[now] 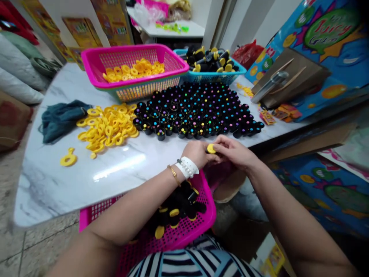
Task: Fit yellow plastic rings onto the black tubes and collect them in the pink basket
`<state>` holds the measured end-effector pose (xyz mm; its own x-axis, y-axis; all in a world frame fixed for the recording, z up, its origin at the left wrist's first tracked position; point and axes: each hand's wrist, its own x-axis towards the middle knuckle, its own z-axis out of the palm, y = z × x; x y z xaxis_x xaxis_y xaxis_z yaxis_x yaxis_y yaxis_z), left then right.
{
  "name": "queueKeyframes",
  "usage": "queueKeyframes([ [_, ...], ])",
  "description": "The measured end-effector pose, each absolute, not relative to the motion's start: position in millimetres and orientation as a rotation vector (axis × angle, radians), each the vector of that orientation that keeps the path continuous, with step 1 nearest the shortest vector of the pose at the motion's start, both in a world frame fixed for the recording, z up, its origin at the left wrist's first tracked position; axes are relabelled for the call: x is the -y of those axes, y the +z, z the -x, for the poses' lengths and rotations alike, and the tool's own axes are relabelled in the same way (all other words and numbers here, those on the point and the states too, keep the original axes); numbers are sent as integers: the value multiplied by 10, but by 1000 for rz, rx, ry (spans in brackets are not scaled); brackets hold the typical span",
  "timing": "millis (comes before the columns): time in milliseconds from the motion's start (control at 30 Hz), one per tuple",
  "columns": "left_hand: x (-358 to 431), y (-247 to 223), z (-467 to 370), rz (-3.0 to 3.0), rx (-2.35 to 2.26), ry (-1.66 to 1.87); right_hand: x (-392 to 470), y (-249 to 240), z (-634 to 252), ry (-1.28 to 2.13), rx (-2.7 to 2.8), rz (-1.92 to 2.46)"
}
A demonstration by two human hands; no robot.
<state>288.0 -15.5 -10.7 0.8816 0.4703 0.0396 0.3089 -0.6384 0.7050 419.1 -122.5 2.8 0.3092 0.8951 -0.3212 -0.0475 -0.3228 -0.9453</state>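
Note:
Near the table's front edge, my left hand (197,152) and my right hand (232,152) meet around a black container with a yellow cap (211,148). The fingers of both hands are closed on it, and its lower part is mostly hidden by them. Just beyond the hands, many open black containers (191,131) stand packed together, with small coloured pieces in them. Loose yellow ring-shaped caps (111,127) lie heaped to the left of the containers, and one yellow cap (68,158) lies apart from the heap.
A pink basket (211,217) with capped containers sits below my left forearm. Behind stand a pink basket (132,48) of yellow caps and a blue basket (201,78) of capped containers. A dark cloth (62,120) lies left; a brown bag (294,79) stands right.

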Motion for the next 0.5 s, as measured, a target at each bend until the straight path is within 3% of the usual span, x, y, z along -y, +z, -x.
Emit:
queueKeyframes([
  [100, 192, -133, -2884, -2361, -618, 309, 1203, 54, -4127, 1041, 817, 1632],
  [267, 178, -129, -2832, -2356, -559, 295, 1264, 84, -4137, 1231, 706, 1539],
  [500, 168, -149, -2809, -2361, -523, 354, 1285, 41, -4137, 1078, 743, 1597],
])
